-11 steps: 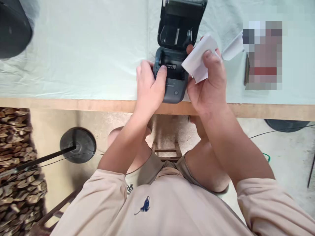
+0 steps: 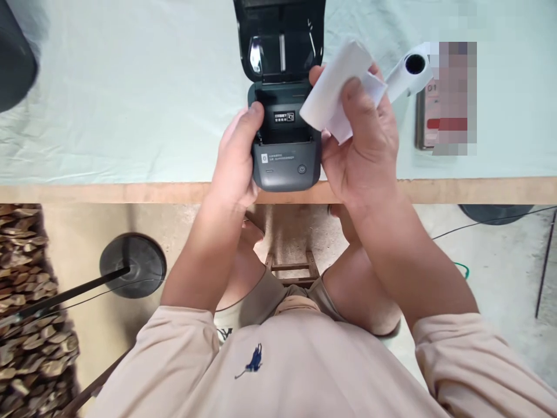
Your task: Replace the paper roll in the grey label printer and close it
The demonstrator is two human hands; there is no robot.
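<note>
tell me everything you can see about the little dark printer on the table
The printer is a small dark grey box, seemingly of matt plastic, with rounded corners, sitting at the near edge of the table. Its lid is swung open and stands up behind, glossy inside, baring an empty paper bay with a small white label. The front panel has a round button and a small sticker. The left hand grips its left side, thumb at the bay's rim; the right hand, beside its right side, holds a white paper roll just above the bay.
</note>
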